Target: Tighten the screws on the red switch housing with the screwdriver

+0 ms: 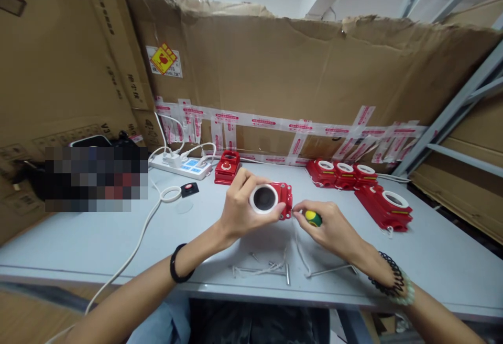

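Note:
My left hand [242, 205] is closed round a red housing [283, 193] with a white ring and a dark round window, holding it above the table. A screwdriver [313, 218] with a green and yellow handle sits in my right hand [330, 227]. Its tip end meets the right edge of the housing, where my thumb and forefinger pinch; whether they also hold a screw is too small to tell. A white cord [299, 250] hangs below the housing. Under my hands lie a metal T-shaped rod [288, 275] and another thin metal rod [330, 270].
Red housings with white rings [345, 168] stand at the back right, and a larger one [387, 209] nearer. Another red unit [227, 168] stands behind my left hand. A power strip [181, 166] trails white cables leftward. Cardboard [275, 71] walls the back.

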`<state>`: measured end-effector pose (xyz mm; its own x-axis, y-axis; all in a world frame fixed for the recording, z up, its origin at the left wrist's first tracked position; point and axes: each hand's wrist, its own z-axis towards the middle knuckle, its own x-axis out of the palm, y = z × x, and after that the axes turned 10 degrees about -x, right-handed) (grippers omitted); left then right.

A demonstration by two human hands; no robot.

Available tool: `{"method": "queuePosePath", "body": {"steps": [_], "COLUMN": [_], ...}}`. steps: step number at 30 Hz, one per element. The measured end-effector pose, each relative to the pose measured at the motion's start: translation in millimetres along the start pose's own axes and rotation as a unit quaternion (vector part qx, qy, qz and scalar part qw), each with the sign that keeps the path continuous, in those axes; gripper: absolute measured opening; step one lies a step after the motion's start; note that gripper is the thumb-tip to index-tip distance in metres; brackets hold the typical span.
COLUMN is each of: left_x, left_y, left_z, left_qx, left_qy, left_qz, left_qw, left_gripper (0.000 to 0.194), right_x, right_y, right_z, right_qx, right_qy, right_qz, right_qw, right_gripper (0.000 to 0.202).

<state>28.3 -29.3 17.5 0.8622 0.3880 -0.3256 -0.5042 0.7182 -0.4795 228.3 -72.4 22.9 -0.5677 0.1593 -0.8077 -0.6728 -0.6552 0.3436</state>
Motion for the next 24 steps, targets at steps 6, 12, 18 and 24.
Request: {"method": "queuePosePath", "body": {"steps": [6,12,18,24], "left_x": [-3.3,-4.0,-3.3,-4.8], "left_y": [1.9,4.7,6.3,3.3], "left_z": [1.7,4.6,4.3,1.6], "left_qx": [-0.045,-0.089,-0.101,-0.071], "left_qy": [0.025,0.049,0.056,0.042], "left_qz": [-0.021,-0.041,-0.046,-0.024], "left_qw": [0.998,0.994,0.992,0.996], "left_gripper": [0.029,0.025,0.022,0.025], "right_x": [-1.6,-3.6,-1.0,-3.2], "right_y": [-4.3,-3.9,-9.9,-4.8], "right_z": [0.8,3.1,4.4,9.4], "right_qx": [-0.121,-0.214,-0.183,-0.064], "right_qy": [0.024,0.057,0.033,0.048], "right_qz": [-0.172,-0.285,-0.128,0.039], "right_qw": [0.977,0.933,0.974,0.996], "right_gripper": [0.014,0.021,0.016,0.013]}}
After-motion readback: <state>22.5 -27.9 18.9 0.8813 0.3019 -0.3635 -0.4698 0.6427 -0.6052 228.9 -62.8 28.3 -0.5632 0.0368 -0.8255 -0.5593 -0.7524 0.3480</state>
